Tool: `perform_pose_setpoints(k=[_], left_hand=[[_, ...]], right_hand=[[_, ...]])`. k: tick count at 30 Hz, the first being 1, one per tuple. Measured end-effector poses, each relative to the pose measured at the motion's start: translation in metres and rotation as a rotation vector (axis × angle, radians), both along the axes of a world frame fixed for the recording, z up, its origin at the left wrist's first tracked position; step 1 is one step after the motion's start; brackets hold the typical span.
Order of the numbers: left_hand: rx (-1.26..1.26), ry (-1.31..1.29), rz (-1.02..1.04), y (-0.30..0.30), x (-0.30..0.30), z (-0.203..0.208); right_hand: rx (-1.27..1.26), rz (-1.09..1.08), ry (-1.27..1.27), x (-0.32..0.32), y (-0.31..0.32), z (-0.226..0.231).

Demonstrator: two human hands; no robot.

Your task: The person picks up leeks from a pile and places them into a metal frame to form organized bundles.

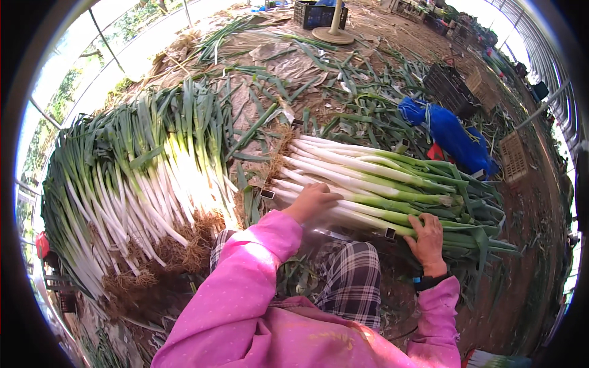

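Observation:
Long leeks [368,172] lie side by side in front of me to the right, roots toward my left and dark green leaves toward my right. They rest between short upright posts with square ends [267,194]. My left hand [314,203] is closed over the white stalk of the nearest leek, close to the root end. Farther along the same edge, my right hand [427,243] curls its fingers over the green part, where leaves begin. The undersides of both hands are hidden. A dark band circles my right wrist.
On the left a broad heap of leeks [141,184] lies with roots toward me. Loose leaves litter the ground beyond. A blue net bundle [451,135] sits past the bunch, near a black crate [451,86] and a tan crate [513,156]. A pole base [333,35] stands at the back.

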State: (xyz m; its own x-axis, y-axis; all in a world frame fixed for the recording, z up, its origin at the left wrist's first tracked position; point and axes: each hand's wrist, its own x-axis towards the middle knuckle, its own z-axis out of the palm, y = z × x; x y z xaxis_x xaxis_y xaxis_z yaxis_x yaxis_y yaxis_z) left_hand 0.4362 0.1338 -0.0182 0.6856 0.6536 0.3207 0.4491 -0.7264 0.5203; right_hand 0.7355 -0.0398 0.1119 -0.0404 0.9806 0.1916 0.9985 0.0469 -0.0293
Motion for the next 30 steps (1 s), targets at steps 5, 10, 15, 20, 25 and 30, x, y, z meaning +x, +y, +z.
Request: perform_pose_setpoints(k=[5,10,15,20,25,30], left_hand=[[-0.061,0.072,-0.051,0.015,-0.025,0.006],[-0.335,0.386,0.061,0.055,-0.08,0.026],[0.071,0.625,-0.001,0.073,-0.101,0.028],[0.256,0.517,-0.012,0.071,-0.113,0.024],[0.33,0.416,-0.086,0.062,-0.121,0.023],[0.267,0.274,0.069,0.071,-0.143,0.012]], right_hand=[[-0.016,0.043,-0.02,0.0,0.013,0.001],[-0.022,0.025,-0.018,-0.011,0.007,-0.012],[-0.066,0.026,-0.048,0.0,0.014,-0.011],[-0.179,0.043,0.009,0.008,0.023,-0.007],[-0.22,0.026,0.025,0.006,0.025,-0.004],[-0.2,0.032,0.042,0.006,0.025,-0.008]])
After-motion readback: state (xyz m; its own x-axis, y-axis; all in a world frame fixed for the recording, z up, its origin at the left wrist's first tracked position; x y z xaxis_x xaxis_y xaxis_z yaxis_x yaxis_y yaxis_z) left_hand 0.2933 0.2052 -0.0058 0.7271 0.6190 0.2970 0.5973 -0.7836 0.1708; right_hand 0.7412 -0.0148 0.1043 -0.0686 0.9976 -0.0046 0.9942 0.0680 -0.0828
